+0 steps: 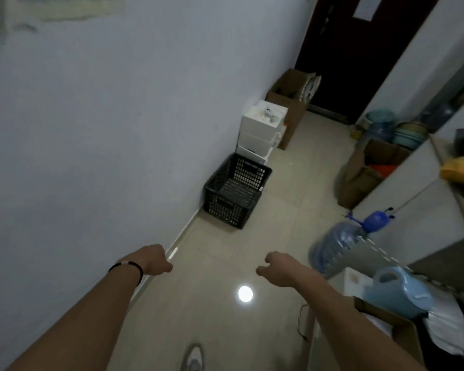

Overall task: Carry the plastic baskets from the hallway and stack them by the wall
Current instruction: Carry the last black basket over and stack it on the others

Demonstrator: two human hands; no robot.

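1. Black plastic basket (237, 191) is sitting on the tiled floor (292, 183) at the middle of the frame, its long side against the grey wall (105, 129) and its far end just beside a stack of white boxes (260, 132).
2. I am seeing it standing upright and open at the top, with its lattice bottom showing through.
3. My left hand (156, 259) is reaching forward at lower centre-left; its grip is curled under the knuckles and I cannot tell how tight it is, though nothing is showing in it. A black band (126, 265) is circling that wrist.
4. My right hand (275, 267) is reaching forward at lower centre-right, its grip loosely curled and holding nothing.
5. Both hands are hanging well apart from the basket, over bare floor.
6. A blue water jug (338, 245) is lying tilted at the right of the frame, beside a white cabinet (413, 199).
7. A brown cardboard box (289, 103) is standing beyond the white boxes, near a dark door (359, 49) at upper right.
8. A round light reflection (245, 293) is glaring on the floor between my forearms.
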